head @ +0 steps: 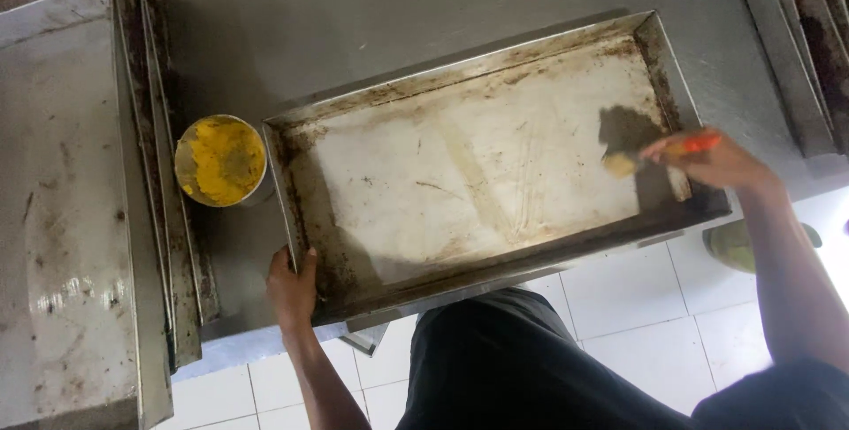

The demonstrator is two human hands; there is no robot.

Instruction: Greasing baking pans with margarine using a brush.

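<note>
Gripping the near left corner of the tray (460,174), the left hand (292,287) is closed on its rim. The tray lies on the steel table (371,15), long axis left to right, its near edge over the table edge. The right hand (721,160) clasps an orange-handled brush (659,154), bristles pointing left, at the tray's right end. A tin (221,161) of yellow grease touches the left rim; more trays (62,218) are stacked further left.

Left hand (292,289) on baking tray (354,244) corner, right hand (721,160) with orange-handled brush (659,154) over tray, yellow-filled tin (221,161) beside.
</note>
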